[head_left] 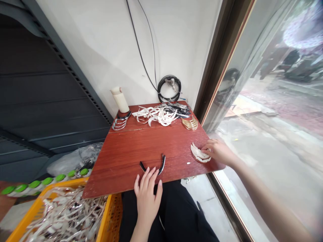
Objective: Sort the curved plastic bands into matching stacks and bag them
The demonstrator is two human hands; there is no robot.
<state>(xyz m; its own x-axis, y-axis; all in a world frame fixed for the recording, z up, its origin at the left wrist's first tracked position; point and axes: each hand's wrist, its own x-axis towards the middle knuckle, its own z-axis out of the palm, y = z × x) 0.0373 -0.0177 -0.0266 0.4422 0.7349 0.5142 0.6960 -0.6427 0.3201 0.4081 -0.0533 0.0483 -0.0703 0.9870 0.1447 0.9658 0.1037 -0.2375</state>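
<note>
Near the front edge of the red-brown board lies a black, shiny, U-shaped curved piece (163, 164). My left hand (147, 191) rests over the bottom of its curve, fingers stretched out and spread, partly hiding it. Off to the right, my right hand (216, 151) has its fingertips pinched together at a small fanned stack of white crescent-shaped strips (198, 153). The fingers appear to grip the right end of one white strip. A tiny white scrap (188, 163) sits between the two hands.
The board (126, 151) bears white strips (161, 116), dark curved pieces (179, 109), gold curved pieces (190, 123), silver curved pieces (119, 124) and a cream cylinder (120, 100) at its back. A yellow basket (111, 215) of curved strips stands left. A glass pane (242, 101) borders the right.
</note>
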